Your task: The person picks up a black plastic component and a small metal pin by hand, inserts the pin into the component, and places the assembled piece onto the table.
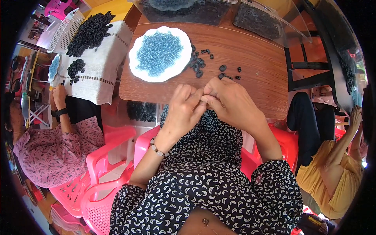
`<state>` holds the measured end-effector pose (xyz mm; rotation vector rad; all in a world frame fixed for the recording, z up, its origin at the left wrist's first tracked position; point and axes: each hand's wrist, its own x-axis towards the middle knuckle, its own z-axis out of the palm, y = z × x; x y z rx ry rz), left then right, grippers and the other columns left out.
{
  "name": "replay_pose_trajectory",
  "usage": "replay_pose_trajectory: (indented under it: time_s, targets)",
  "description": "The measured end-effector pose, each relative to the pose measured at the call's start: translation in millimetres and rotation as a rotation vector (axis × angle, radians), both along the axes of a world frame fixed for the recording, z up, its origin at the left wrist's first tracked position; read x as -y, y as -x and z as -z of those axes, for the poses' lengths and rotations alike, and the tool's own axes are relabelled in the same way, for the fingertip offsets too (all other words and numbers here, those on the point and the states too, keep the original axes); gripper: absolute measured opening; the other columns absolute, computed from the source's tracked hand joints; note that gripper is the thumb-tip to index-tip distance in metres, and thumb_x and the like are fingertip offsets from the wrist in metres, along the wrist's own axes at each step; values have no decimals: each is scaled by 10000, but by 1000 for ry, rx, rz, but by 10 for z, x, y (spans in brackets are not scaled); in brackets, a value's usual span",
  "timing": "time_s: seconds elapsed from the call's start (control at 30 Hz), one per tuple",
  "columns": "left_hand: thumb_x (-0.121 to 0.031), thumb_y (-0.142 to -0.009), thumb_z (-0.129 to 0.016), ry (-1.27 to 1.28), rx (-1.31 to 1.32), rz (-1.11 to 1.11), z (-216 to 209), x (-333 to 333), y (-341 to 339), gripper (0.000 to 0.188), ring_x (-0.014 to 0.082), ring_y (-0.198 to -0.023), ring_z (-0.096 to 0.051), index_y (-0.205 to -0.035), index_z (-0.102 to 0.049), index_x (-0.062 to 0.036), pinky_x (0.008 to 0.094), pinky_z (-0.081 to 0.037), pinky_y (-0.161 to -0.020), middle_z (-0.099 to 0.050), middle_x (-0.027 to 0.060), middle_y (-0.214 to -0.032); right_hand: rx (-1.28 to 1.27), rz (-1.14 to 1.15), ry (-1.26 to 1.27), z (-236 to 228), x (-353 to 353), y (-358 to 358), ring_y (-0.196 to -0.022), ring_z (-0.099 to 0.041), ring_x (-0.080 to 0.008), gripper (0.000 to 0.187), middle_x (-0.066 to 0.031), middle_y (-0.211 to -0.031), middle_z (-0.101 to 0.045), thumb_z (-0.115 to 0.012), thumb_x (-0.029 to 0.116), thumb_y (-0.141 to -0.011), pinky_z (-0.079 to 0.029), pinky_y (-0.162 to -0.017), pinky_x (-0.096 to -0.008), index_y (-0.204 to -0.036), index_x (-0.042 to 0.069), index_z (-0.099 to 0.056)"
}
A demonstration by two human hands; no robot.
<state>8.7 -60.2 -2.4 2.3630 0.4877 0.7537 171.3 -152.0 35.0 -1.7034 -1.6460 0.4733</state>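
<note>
At the frame's centre, the left hand (183,107) and right hand (232,101) meet, each pinched together; whatever they hold is hidden. Upper centre, black parts (200,61) lie on the table (262,94); left of them, a plate (187,51) holds blue beads (159,51).

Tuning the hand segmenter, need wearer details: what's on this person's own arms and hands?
No gloves on the left hand or right hand. A bracelet of dark and pale round beads is on the left; none visible on the right. Loose black sleeves with small white crescents stop near the elbows.
</note>
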Motion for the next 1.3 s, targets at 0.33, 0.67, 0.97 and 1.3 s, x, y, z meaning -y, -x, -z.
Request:
replay_pose_trajectory:
  time_s: [0.33, 0.67, 0.97, 1.3]
  targets:
    - [-41, -779, -722, 128, 10, -39, 1, 15, -10, 341, 294, -852, -550, -1109, -698, 38, 400, -477, -742, -571, 122, -875, -105, 85, 80, 57, 22, 11, -809, -637, -342, 197, -124, -795, -669, -697, 215, -897, -493, -685, -458, -873, 43, -603]
    - [-38, -792, -733, 99, 65, -52, 107, -41, 6, 384, 298, -862, -600, -1172, -703, 12, 393, -511, -755, -647, 125, -930, -269, 113, 117, 104, -42, -8, -739, -635, -304, 200, -136, -762, -674, -712, 201, -886, -494, -664, -417, -864, 14, -644]
    - [-57, -908, -710, 620, 131, -88, 177, -57, 74, 301, 142, -801, -671, -1203, -709, 5, 273, -533, -734, -733, 113, -944, -322, -25, 129, 111, -185, -68, -626, -571, -105, 169, -67, -739, -643, -726, 158, -918, -447, -555, -275, -933, -4, -681]
    - [-115, -973, -680, 1128, 305, -152, 223, -90, 100, 293, 105, -786, -674, -1234, -689, 17, 241, -553, -725, -745, 111, -971, 258, 426, 41, 292, -593, -450, -826, -652, -330, 234, -123, -831, -695, -711, 293, -901, -520, -719, -442, -908, 59, -703]
